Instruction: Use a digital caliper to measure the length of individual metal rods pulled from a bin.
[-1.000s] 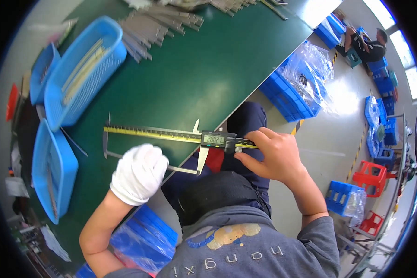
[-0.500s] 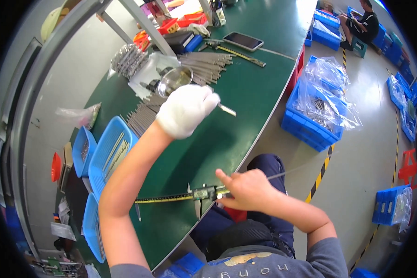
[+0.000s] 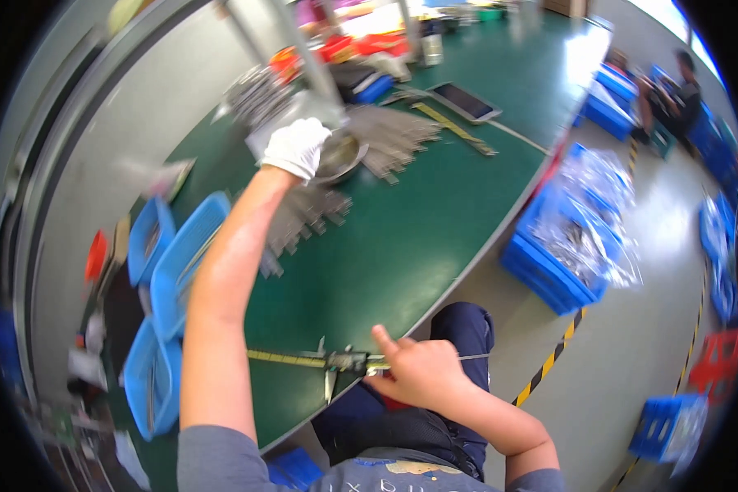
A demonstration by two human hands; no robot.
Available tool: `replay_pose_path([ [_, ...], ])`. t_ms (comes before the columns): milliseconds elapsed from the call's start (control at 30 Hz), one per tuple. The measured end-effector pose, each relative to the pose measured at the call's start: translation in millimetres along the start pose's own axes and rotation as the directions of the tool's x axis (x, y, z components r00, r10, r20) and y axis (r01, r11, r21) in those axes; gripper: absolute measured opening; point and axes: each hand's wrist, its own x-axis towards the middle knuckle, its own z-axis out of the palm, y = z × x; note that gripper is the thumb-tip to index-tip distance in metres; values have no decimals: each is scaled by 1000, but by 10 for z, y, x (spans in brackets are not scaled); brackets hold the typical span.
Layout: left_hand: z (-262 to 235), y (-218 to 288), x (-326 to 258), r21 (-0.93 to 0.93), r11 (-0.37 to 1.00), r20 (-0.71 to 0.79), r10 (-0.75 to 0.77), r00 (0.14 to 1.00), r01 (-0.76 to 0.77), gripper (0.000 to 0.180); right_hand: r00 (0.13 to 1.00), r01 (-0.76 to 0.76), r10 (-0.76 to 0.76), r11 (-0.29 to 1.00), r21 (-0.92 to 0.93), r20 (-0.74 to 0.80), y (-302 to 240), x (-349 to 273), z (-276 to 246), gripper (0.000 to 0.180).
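Note:
My left hand (image 3: 293, 149), in a white glove, reaches over the far part of the green table (image 3: 394, 254), just left of a metal bowl (image 3: 354, 170). Its fingers look curled in; blur hides whatever they may hold. At the near edge, my right hand (image 3: 422, 371) is bare and closed round the slide end of a digital caliper (image 3: 348, 362). The index finger points up and away from the tool. The caliper lies sideways, its yellow-marked beam pointing left and its jaws near the table edge. Thin metal rods (image 3: 291, 221) lie in rows beside the bowl.
Blue baskets (image 3: 190, 271) line the table's left side. Farther back lie a second caliper (image 3: 455, 127), a phone (image 3: 465, 102) and more rods (image 3: 394, 135). A blue crate (image 3: 541, 266) with plastic bags stands on the floor at right. A person (image 3: 676, 98) sits at far right.
My left hand has moved away and left, past the bowl; the short metal rod seen in it before no longer shows. My right hand still holds the caliper. The whole view has shifted.

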Motion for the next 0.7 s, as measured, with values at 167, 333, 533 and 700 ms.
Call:
replay_pose_path([
  [167,-696,-795,-1709,90,945,-130,-301,945,314,15,997,-64,65,998,14,-45,51,24,-129,66],
  [333,-1440,-745,-3510,440,366,388,-901,194,820,29,996,7,-12,998,-59,-88,93,-7,-152,69],
  [533,-1439,-131,-4456,614,234,536,-825,-181,754,31,1000,-6,5,996,-86,-16,73,-36,-152,67],
  [700,-1366,-214,-4546,583,198,547,-813,-200,788,25,998,-55,55,990,-128,-4,-18,-78,-218,62],
])
